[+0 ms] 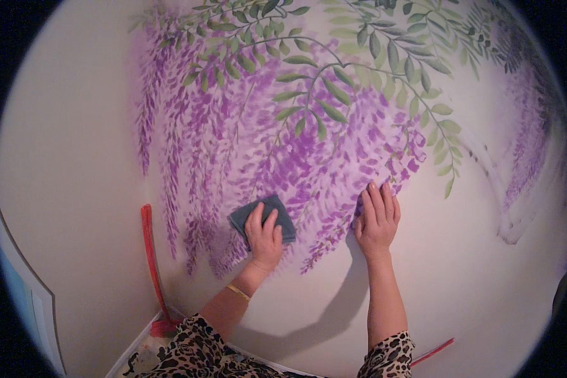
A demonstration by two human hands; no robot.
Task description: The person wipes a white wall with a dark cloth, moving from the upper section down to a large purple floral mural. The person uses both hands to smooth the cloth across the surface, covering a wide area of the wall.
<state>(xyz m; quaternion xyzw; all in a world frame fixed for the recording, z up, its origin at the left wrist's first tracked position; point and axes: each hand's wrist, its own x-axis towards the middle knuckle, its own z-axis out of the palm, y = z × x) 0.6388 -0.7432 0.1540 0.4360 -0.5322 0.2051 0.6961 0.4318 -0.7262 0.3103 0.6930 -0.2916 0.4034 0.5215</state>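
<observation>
A wall mural of hanging wisteria fills the wall before me, with purple blossom clusters (245, 127) under green leaves (333, 90) on thin stems. My left hand (266, 236) presses a folded dark blue-grey cloth (283, 227) against the lower blossoms, fingers spread over it. To the right, my right hand (379, 219) lies against the wall at the lower edge of the painted flowers, fingers extended upward. I see nothing held in it, though its palm side is hidden.
In the corner at lower left stands a red long-handled object (152, 255) with a red base (164, 328). A thin red stick (433, 352) shows at lower right. White baseboard (134, 344) edges the floor. A framed panel (41, 307) is on the left wall.
</observation>
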